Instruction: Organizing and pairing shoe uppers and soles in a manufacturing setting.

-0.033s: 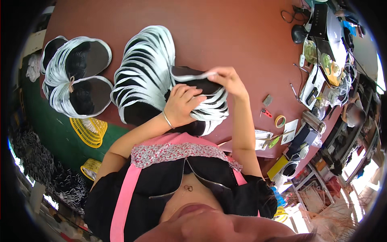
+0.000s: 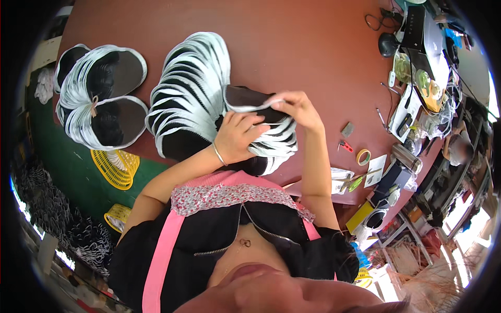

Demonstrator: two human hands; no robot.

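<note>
A fanned stack of black fabric pieces with white edging (image 2: 190,91), like shoe or slipper uppers, lies on the table before me. My left hand (image 2: 241,136) grips the near right part of this stack, fingers bent over the pieces and thumb to the right. My right hand (image 2: 297,109) pinches the white edge of a top piece (image 2: 253,97) between thumb and fingers. That piece stands raised, its dark inside showing. Farther left sits a second bundle of similar pieces (image 2: 78,112), tied with a beige strip.
The reddish-brown table (image 2: 297,41) stretches out ahead. Toward its right side are a grey block (image 2: 347,129), red snips (image 2: 345,146), a tape roll (image 2: 363,156), papers and a black device (image 2: 417,36). Yellow baskets (image 2: 121,177) stand below on the left. Another person (image 2: 459,148) is far right.
The raised white edge bows slightly more toward me as my right hand shifts a little. My left hand keeps its place on the stack.
</note>
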